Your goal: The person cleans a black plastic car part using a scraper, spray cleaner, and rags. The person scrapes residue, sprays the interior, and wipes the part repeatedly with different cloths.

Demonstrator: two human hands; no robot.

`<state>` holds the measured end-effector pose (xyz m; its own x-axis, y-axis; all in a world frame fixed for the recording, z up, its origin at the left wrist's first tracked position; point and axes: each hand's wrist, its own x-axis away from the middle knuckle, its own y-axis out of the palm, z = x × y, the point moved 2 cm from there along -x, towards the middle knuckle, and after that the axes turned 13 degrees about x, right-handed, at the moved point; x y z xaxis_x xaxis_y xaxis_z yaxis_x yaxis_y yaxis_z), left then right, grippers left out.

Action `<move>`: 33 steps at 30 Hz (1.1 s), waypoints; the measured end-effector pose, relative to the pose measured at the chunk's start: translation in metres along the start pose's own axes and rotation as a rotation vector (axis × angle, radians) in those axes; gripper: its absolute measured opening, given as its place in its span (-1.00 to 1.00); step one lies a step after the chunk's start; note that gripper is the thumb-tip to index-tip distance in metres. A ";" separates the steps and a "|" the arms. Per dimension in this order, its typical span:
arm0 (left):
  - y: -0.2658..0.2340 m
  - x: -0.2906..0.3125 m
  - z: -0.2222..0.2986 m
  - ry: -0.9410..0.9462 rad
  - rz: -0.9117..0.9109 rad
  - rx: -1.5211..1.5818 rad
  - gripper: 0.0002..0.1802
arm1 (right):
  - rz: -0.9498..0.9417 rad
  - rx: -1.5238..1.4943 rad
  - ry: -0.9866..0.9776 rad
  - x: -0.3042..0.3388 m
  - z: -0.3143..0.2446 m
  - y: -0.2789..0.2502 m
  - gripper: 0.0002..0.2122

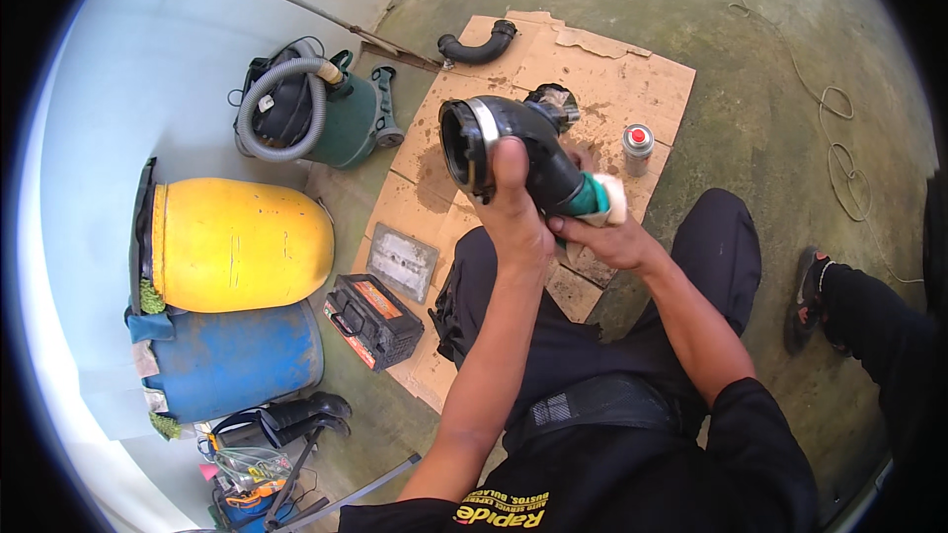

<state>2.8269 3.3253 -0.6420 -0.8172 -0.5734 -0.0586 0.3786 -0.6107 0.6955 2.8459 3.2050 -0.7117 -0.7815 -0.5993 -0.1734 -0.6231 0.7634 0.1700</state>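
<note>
I hold a black rubber elbow hose (pixel 513 148) up in front of me, its wide mouth ringed by a metal clamp and facing left. My left hand (pixel 513 212) grips it from below near the mouth, thumb up along the hose. My right hand (pixel 607 232) holds the narrow end, where a green and white cloth (pixel 600 199) is wrapped around it. Another dark part sits behind the hose, mostly hidden.
Flattened cardboard (pixel 612 79) covers the concrete floor, with a second black hose (pixel 479 47), a spray can (pixel 637 146), a grey tray (pixel 400 262) and a car battery (pixel 370 321). Yellow (pixel 242 247) and blue (pixel 232 360) drums and a green vacuum (pixel 316 114) stand left. Another person's foot (pixel 810 296) is at right.
</note>
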 end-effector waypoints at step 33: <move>-0.032 -0.053 0.014 -0.209 0.231 0.632 -0.11 | 0.770 0.458 0.109 -0.009 -0.003 -0.039 -0.57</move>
<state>2.8516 3.3828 -0.6507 -0.8365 -0.4949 0.2352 0.2793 -0.0157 0.9601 2.8767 3.1802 -0.7138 -0.9905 0.1155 -0.0746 0.1286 0.9701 -0.2056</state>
